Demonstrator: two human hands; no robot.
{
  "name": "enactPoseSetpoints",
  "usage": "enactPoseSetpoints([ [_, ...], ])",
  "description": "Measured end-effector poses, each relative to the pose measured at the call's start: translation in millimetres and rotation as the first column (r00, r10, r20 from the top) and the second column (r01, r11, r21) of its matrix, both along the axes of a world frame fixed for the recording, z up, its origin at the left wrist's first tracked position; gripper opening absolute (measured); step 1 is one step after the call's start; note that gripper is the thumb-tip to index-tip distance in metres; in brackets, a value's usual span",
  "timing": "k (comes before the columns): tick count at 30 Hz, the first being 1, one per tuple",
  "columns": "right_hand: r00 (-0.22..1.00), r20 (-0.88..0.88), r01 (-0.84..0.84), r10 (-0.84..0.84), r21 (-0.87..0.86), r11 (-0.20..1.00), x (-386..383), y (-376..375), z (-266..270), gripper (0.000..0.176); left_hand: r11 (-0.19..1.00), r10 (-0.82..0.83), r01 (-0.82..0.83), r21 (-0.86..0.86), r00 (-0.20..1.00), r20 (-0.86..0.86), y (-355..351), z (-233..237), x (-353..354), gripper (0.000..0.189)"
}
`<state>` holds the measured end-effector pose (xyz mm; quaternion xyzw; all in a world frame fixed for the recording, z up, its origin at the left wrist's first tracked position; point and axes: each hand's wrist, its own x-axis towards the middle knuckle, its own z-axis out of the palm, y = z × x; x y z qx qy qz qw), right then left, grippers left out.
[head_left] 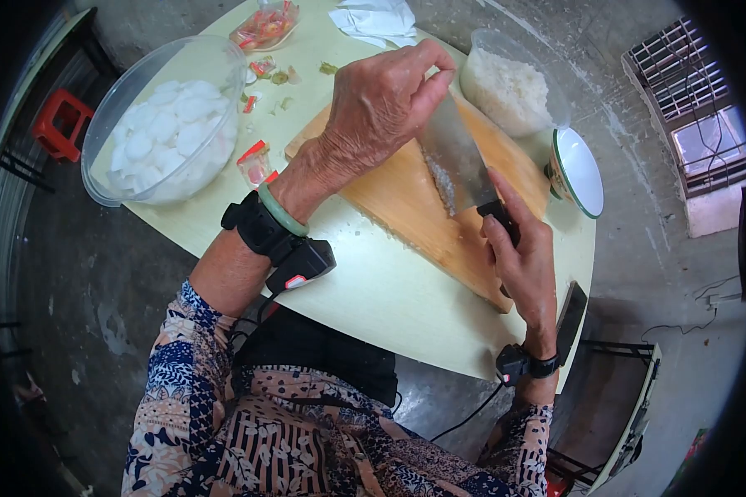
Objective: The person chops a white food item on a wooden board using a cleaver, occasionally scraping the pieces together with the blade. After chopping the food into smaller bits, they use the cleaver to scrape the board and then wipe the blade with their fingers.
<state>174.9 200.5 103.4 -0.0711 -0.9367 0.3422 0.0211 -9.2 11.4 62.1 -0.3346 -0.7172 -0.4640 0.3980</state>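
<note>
R hand (524, 261) closed round the dark handle of the cleaver (460, 166), thumb lying along the top. L hand (377, 108) pinches the blade's upper edge near the far end, fingers curled over it, thumb on the near side. Blade stands on edge w/ its cutting edge down on the wooden cutting board (389, 199), approx mid-board; white shreds (443, 184) cling to the blade's face. L wrist has a green bangle (282, 211) & a black strapped device (286, 248); R wrist has a black band (526, 363) w/ cable. Board lies at an angle on a pale round table (373, 290). Left of board: clear bowl (99, 141) of white slices (170, 132), small wrappers (254, 161) between bowl & board. Far side: clear tub (482, 41) w/ shredded white stuff (510, 87), green-rimmed bowl (580, 170) tilted at the board's right end. Tissue (377, 21) & plastic bag (265, 25) at the far table edge. Red stool (58, 124) on the floor beyond the clear bowl
</note>
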Motion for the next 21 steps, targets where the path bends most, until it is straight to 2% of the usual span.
enactPoseSetpoints([
  [4,0.993,0.003,0.116,-0.116,-0.029,0.993,-1,-2,3,0.056,1.000,-0.023,0.023,0.021,1.000,-0.005,2,-2,0,0.010],
  [6,0.990,-0.132,-0.030,0.040,0.072,0.997,-3,5,-8,0.057,0.999,-0.033,0.033,0.017,0.999,0.000,3,-2,0,0.009],
  [10,0.991,-0.129,-0.018,0.024,0.044,0.999,-2,3,-8,0.059,1.000,-0.012,0.012,-0.011,1.000,-0.004,2,-3,-1,0.009],
  [13,0.972,-0.230,-0.023,0.036,0.061,0.998,-2,4,-17,0.062,0.999,-0.037,0.037,0.004,0.999,0.001,3,-3,0,0.009],
  [15,0.907,-0.349,-0.153,0.236,0.248,0.956,-7,5,-25,0.062,1.000,-0.029,0.029,0.010,0.999,-0.022,4,-3,-1,0.010],
  [16,0.907,-0.351,-0.151,0.235,0.248,0.957,-5,3,-21,0.062,0.999,-0.030,0.031,0.010,0.999,-0.024,4,-4,-2,0.010],
  [18,0.983,-0.165,-0.067,0.078,0.072,0.995,1,-2,-9,0.062,0.999,-0.038,0.038,0.021,0.999,-0.035,5,-5,-3,0.011],
  [21,0.972,-0.222,-0.065,0.078,0.061,0.996,-2,-2,-13,0.062,0.999,-0.037,0.037,0.017,0.999,-0.012,3,-3,-1,0.010],
])
